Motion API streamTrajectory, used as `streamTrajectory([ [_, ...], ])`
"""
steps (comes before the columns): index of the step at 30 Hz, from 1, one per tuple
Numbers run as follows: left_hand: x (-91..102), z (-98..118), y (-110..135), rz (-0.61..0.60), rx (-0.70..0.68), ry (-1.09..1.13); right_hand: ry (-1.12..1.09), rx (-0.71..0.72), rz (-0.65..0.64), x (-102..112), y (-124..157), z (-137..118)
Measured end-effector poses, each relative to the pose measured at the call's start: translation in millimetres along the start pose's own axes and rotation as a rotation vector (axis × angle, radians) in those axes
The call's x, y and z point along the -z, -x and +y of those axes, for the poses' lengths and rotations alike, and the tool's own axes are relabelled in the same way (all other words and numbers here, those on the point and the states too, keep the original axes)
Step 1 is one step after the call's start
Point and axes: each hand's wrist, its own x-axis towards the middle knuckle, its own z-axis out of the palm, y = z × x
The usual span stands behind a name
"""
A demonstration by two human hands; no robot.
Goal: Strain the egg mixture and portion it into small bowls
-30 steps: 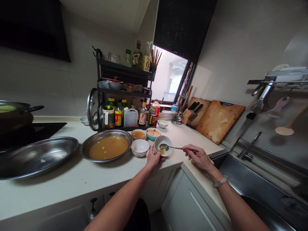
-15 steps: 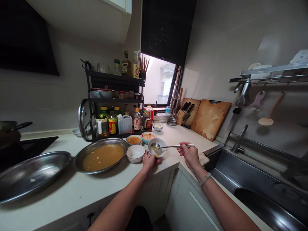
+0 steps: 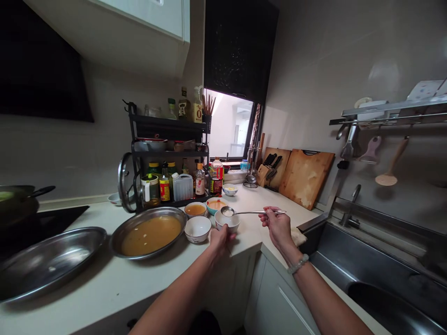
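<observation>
My left hand (image 3: 220, 236) is closed on the near rim of a small white bowl (image 3: 233, 225). A metal spoon (image 3: 248, 212) is gripped by its handle in my right hand (image 3: 275, 224), with its round head over that bowl's far rim. Something pale lies in the spoon's head. Just left of the held bowl stands another white bowl (image 3: 198, 228). Behind these are a bowl of orange-brown liquid (image 3: 195, 209) and a turquoise-rimmed bowl (image 3: 216, 204) with orange liquid. A wide metal dish (image 3: 120, 249) of brown broth sits further left.
At the far left lies an oval metal tray (image 3: 52, 267) near the black stove. A black rack (image 3: 167, 151) holds bottles and jars. Cutting boards (image 3: 307, 178) and a knife block (image 3: 267, 173) stand by the wall. To the right is a sink (image 3: 331, 246).
The held bowl has gone from tilted toward me to more level. The spoon's head has risen from inside the bowl to its far rim. The whole view has shifted slightly.
</observation>
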Motion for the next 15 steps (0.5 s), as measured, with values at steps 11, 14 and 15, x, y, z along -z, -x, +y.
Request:
streamTrajectory([
  [11, 97.1, 24, 96, -0.040, -0.354, -0.242, -0.018, -0.015, -0.102, -40, 17, 6],
  [14, 159.8, 51, 114, 0.226, -0.621, -0.320, -0.042, -0.030, -0.148, -62, 27, 8],
  [15, 181.7, 61, 117, 0.339, -0.697, -0.347, -0.049, -0.033, -0.162, -70, 31, 9],
])
